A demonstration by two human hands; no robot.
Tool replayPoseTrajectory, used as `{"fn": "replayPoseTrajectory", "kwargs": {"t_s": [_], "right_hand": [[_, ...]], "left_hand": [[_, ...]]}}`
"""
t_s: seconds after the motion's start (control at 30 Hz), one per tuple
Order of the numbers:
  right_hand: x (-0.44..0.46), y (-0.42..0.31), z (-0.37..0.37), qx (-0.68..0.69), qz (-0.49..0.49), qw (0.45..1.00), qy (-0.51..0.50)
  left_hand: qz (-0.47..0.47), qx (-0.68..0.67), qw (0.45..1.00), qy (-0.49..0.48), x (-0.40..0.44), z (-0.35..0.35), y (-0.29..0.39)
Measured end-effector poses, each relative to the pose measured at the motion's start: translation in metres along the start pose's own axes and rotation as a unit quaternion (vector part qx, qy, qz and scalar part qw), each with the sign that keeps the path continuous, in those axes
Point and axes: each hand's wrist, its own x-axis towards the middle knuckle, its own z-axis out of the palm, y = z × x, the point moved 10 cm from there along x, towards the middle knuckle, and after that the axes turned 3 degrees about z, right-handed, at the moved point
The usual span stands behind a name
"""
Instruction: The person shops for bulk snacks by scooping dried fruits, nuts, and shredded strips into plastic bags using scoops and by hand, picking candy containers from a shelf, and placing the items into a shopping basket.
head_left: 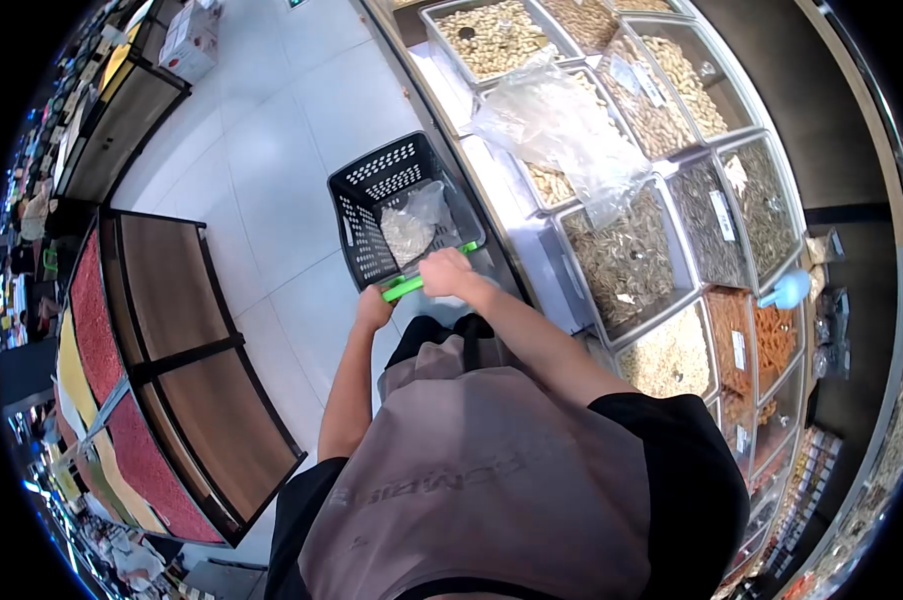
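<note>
Both my hands grip the bright green handle of a black shopping basket with perforated walls. My left hand is closed at the handle's left end. Farther right along the bar, my right hand is wrapped over it. Inside the basket lies a clear plastic bag holding small whitish pieces, which I cannot make out exactly. The basket is in front of my body, over the tiled floor.
Along my right runs a display of clear bins with peanuts, small dried fish and other dried goods. A crumpled clear plastic bag lies across several bins. At left stands a wooden stand with red and yellow grains. Cartons sit farther off.
</note>
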Motion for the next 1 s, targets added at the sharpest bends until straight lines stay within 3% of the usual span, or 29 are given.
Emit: {"fn": "replayPoseTrajectory", "kwargs": {"t_s": [0.27, 0.33, 0.47, 0.57, 0.67, 0.73, 0.8, 0.87, 0.93, 0.97, 1.0], "right_hand": [[0.045, 0.022, -0.033, -0.049, -0.021, 0.998, -0.03], [0.06, 0.025, -0.042, -0.053, -0.023, 0.998, -0.01], [0.091, 0.022, -0.055, -0.071, -0.017, 0.997, -0.01], [0.121, 0.027, -0.061, -0.099, -0.007, 0.995, -0.002], [0.149, 0.019, -0.075, -0.137, -0.002, 0.988, -0.072], [0.176, 0.019, -0.076, -0.147, 0.002, 0.986, -0.074], [0.199, 0.001, -0.087, -0.198, -0.049, 0.979, -0.028], [0.223, -0.008, -0.091, -0.223, -0.038, 0.972, -0.064], [0.235, -0.007, -0.123, -0.152, 0.025, 0.981, 0.115], [0.241, 0.003, -0.121, -0.086, 0.047, 0.971, 0.216], [0.24, -0.006, -0.122, -0.089, 0.053, 0.97, 0.218]], "left_hand": [[0.003, -0.012, 0.999, -0.044, 0.04, -0.02, 0.026], [0.028, -0.031, 0.999, -0.015, 0.055, -0.028, 0.027], [0.031, -0.068, 0.992, -0.105, 0.074, -0.035, 0.024], [0.07, -0.014, 0.995, -0.075, 0.091, -0.06, 0.031], [0.068, -0.041, 0.991, -0.104, 0.123, -0.051, 0.001], [0.098, -0.017, 0.991, -0.089, 0.143, -0.063, -0.008], [0.031, -0.061, 0.988, -0.136, 0.158, -0.064, -0.036], [0.074, -0.051, 0.99, -0.113, 0.178, -0.079, -0.048], [0.066, -0.114, 0.986, -0.103, 0.195, -0.097, -0.051], [0.059, -0.106, 0.991, -0.047, 0.203, -0.115, -0.055], [0.068, -0.104, 0.992, -0.029, 0.214, -0.125, -0.056]]}}
